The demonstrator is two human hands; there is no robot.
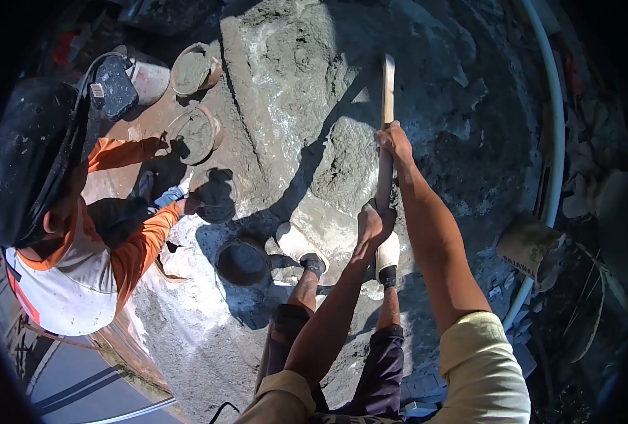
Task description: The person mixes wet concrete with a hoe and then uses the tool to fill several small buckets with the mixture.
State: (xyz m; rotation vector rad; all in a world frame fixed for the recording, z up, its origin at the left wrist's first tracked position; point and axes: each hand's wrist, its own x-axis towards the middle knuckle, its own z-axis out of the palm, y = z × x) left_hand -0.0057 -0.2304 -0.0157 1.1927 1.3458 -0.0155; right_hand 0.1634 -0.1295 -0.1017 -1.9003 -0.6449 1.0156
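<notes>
My two hands grip a long wooden tool handle (387, 92) that stands over a heap of wet grey mortar (346, 162). My right hand (393, 139) holds the handle higher up. My left hand (372, 222) is closed on it lower down, near my white boots (296, 244). The tool's head is hidden in the mortar or behind my arms. The mortar spreads wide over the ground (434, 63) ahead of me.
A person in an orange sleeve and dark hat (35, 155) crouches at the left, hands at round pans (195, 133) filled with mortar. More pans (242, 261) and a pail (148, 76) stand nearby. A white pipe (556, 127) curves along the right, beside a paper sack (527, 244).
</notes>
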